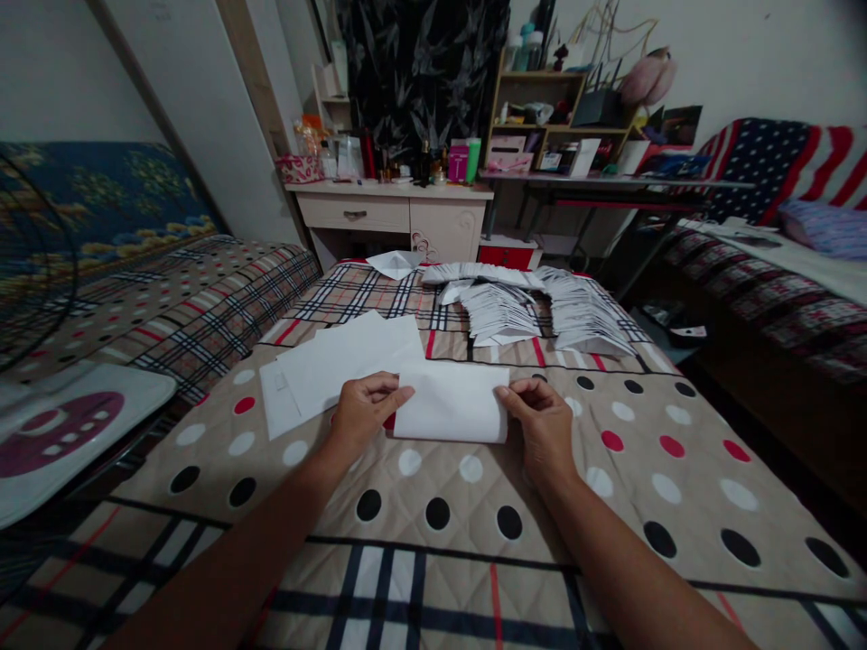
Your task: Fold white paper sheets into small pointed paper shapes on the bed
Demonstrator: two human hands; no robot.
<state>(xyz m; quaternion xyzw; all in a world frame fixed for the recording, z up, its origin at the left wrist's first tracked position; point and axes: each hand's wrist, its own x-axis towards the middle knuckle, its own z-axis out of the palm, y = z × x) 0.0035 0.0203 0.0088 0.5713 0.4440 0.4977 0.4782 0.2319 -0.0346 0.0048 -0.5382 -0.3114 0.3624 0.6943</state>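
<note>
A white sheet of paper [452, 403] is held between my two hands, just over the patterned bedspread [433, 596]. Its lower edge looks curved or folded over. My left hand [369, 406] pinches the left side, thumb on top. On the right side, my right hand [540, 417] grips the paper between thumb and fingers. Loose white sheets [352, 357] lie overlapped just beyond my left hand. Farther off, folded white papers are lined up in a middle row [502, 313] and a right row [586, 311].
A single folded paper [395, 264] lies near the bed's far edge. Beyond stand a white dresser [386, 212] covered with bottles and boxes, and a desk shelf [542, 99]. A white board with a purple print [74, 424] sits at left. Another bed [778, 271] is at right.
</note>
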